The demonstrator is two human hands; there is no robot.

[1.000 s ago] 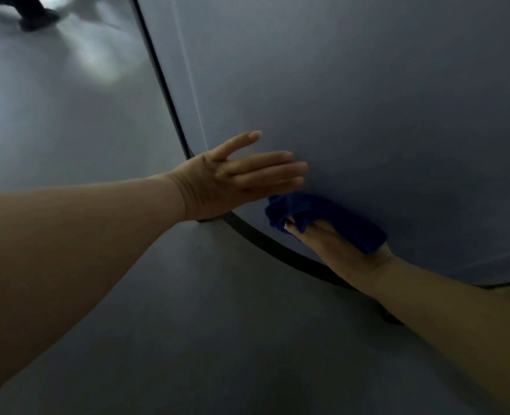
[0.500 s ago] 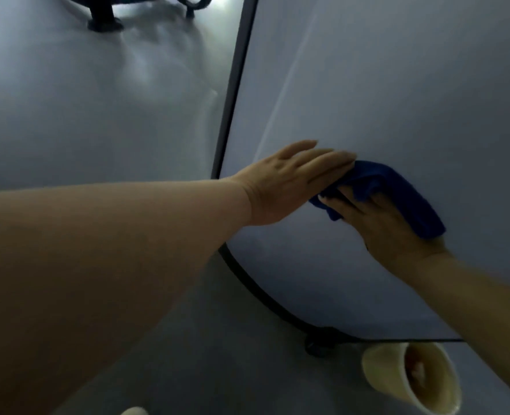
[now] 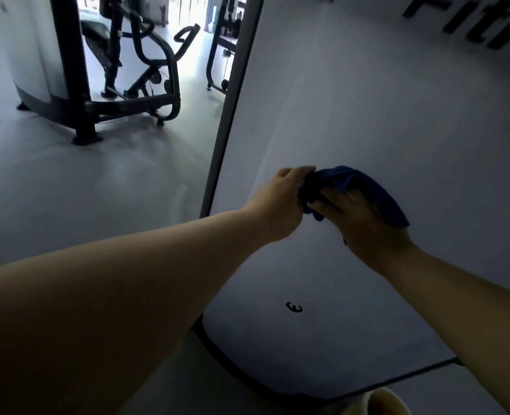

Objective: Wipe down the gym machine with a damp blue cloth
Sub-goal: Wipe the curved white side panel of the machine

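Observation:
The gym machine's wide white side panel [image 3: 382, 115] fills the right half of the view, with dark lettering at its top right. A crumpled blue cloth [image 3: 358, 184] lies against the panel at mid height. My right hand [image 3: 364, 226] grips the cloth from below, fingers curled into its folds. My left hand [image 3: 280, 202] reaches in from the left and pinches the cloth's left end with curled fingers. Both forearms stretch in from the bottom corners.
A dark trim edge [image 3: 232, 109] marks the panel's left side, and a black base rim [image 3: 247, 372] curves below it. Another black-framed machine [image 3: 122, 85] stands at the back left on the grey floor [image 3: 83, 190]. A cream cup-like object [image 3: 376, 402] sits at the bottom edge.
The view tilted upward, showing the room behind. Both hands rose along the panel with the cloth. My left hand went from flat, straight fingers to curled fingers taking hold of the cloth.

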